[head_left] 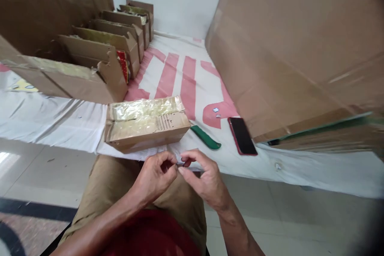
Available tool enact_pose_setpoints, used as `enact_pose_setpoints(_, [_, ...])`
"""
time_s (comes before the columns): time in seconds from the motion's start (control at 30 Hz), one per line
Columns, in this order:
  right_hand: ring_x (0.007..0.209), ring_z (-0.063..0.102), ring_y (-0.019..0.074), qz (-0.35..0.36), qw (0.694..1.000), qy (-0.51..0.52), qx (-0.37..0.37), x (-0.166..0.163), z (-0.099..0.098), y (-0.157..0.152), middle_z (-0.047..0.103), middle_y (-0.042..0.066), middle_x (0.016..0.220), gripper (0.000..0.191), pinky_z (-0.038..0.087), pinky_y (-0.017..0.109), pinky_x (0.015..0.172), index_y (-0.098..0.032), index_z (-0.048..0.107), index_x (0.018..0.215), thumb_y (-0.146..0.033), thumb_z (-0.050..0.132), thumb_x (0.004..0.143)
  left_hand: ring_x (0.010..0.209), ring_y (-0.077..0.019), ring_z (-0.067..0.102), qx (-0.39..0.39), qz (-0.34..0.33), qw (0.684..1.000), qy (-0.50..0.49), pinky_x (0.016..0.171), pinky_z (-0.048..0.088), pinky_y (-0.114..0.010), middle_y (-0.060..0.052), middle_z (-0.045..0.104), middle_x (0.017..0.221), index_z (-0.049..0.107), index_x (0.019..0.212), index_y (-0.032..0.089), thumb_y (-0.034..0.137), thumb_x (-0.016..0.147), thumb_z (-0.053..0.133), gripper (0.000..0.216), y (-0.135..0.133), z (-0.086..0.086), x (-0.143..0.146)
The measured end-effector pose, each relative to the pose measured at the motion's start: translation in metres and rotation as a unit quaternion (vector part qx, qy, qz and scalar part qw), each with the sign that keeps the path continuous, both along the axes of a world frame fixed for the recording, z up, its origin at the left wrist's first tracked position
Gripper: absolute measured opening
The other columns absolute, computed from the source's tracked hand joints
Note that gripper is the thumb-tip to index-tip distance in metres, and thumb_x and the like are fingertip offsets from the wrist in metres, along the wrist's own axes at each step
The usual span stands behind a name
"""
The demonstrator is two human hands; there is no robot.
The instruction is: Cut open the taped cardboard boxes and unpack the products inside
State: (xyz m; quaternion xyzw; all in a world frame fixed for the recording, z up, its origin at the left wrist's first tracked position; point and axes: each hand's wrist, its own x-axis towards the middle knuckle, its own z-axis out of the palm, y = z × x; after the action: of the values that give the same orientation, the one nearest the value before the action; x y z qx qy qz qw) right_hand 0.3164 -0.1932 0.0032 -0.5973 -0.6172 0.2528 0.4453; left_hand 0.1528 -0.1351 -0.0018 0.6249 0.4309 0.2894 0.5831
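Note:
My left hand (159, 174) and my right hand (205, 174) meet above my lap at the table's front edge. Both are closed in a pinch, fingertips nearly touching, on a small dark object (180, 164) too small to name. Just beyond them lies a taped cardboard box (147, 140), lengthwise along the edge. Right of the box rests a green-handled utility knife or cutter (207, 138), its near end by the box corner. A phone (242, 136) with a red edge lies further right, screen dark.
Several open cardboard bins (87, 80) stand in a row at the left. A large cardboard panel (300, 48) rises at the right. Two tiny pieces (216, 110) lie on the pink and white cloth (168, 76). A small clear scrap (278, 166) sits near the front edge.

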Motion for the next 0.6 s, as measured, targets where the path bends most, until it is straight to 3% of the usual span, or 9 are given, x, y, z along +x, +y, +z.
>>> enact_pose_setpoints(0.1, [0.072,0.064,0.0162,0.026,0.996,-0.084,0.005,0.001,0.000,0.001,0.070,-0.001,0.073,0.014,0.048,0.031,0.075,-0.023,0.065,0.076,-0.011,0.062,0.082,0.057,-0.0127,0.054,0.054,-0.023,0.998,0.039,0.057,0.041,-0.023,0.001,0.062,0.059,0.066,0.068,0.019,0.024,0.074,0.061,0.009,-0.003,-0.007,0.005])
enact_pose_setpoints(0.2, [0.071,0.064,0.0157,0.015,0.996,-0.092,0.002,0.018,0.002,0.007,0.071,-0.001,0.072,0.017,0.047,0.031,0.075,-0.023,0.066,0.073,-0.011,0.060,0.084,0.061,-0.0148,0.061,0.052,-0.012,0.998,0.039,0.060,0.047,-0.025,-0.001,0.070,0.071,0.071,0.084,0.020,0.027,0.076,0.062,0.014,-0.002,-0.014,0.005])
enact_pose_setpoints(0.3, [0.074,0.066,0.0170,-0.067,0.997,-0.046,-0.011,0.064,0.007,0.022,0.074,0.001,0.077,0.015,0.048,0.029,0.070,-0.022,0.071,0.077,-0.024,0.062,0.088,0.069,-0.0181,0.067,0.026,-0.011,0.999,0.042,0.063,0.053,-0.027,-0.005,0.076,0.085,0.072,0.101,0.020,0.034,0.077,0.064,0.029,-0.001,-0.022,-0.003])
enact_pose_setpoints(0.4, [0.073,0.066,0.0182,-0.174,0.983,-0.049,-0.031,0.124,0.010,0.051,0.076,0.003,0.079,0.020,0.049,0.029,0.069,-0.020,0.074,0.080,-0.036,0.064,0.086,0.077,-0.0213,0.071,0.007,-0.044,0.997,0.068,0.069,0.055,-0.029,-0.005,0.077,0.084,0.074,0.095,0.020,0.037,0.080,0.065,0.024,-0.002,-0.036,-0.015])
enact_pose_setpoints(0.5, [0.072,0.064,0.0173,-0.232,0.962,-0.119,-0.079,0.174,0.005,0.089,0.076,0.004,0.079,0.023,0.047,0.029,0.068,-0.018,0.075,0.082,-0.035,0.061,0.085,0.080,-0.0221,0.070,-0.012,-0.043,0.996,0.078,0.069,0.054,-0.028,-0.004,0.077,0.083,0.074,0.091,0.021,0.039,0.085,0.063,0.022,-0.010,-0.058,-0.025])
enact_pose_setpoints(0.6, [0.069,0.062,0.0156,-0.250,0.945,-0.165,-0.130,0.203,-0.007,0.124,0.074,0.004,0.075,0.017,0.044,0.028,0.067,-0.017,0.073,0.078,-0.025,0.060,0.085,0.081,-0.0224,0.070,-0.025,-0.026,0.997,0.075,0.067,0.053,-0.027,-0.004,0.076,0.084,0.075,0.094,0.021,0.041,0.089,0.060,0.025,-0.018,-0.077,-0.029])
